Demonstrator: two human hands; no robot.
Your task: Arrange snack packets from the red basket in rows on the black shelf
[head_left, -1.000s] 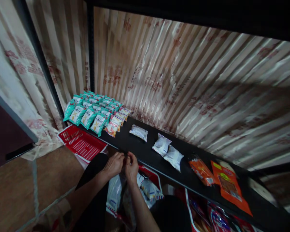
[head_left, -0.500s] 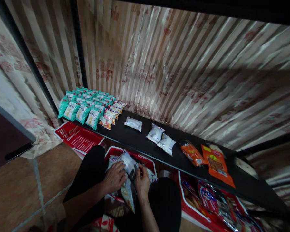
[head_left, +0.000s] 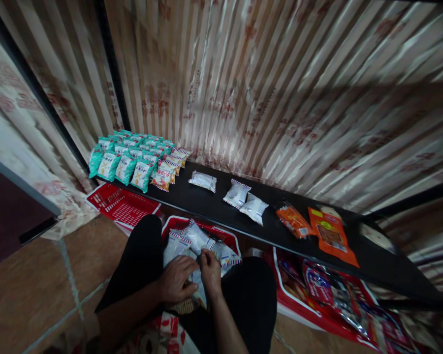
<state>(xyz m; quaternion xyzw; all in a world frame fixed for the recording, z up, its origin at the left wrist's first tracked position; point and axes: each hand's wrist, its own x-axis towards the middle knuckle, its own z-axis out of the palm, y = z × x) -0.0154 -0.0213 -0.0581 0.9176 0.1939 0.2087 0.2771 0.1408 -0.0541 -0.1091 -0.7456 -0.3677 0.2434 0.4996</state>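
Head view: 1 silver packet (head_left: 200,295) lay between the 2 hands, right of the left hand (head_left: 179,279), left of the right hand (head_left: 210,273). Visible part ran roughly near to far; the left hand looked nearer, curled partly over it. Right hand's fingers were bunched by its far right side. Couldn't tell whether either hand gripped it. Other silver packets (head_left: 197,238) lay just far of the hands in a red basket (head_left: 231,238), near side of the black shelf (head_left: 192,204).

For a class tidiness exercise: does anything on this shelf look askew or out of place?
Yes, mildly: three white packets midway along the black shelf lie at differing angles, and the two orange packages right of them slant too. This looks odd against the teal bags, ranged in close rows at the left end.
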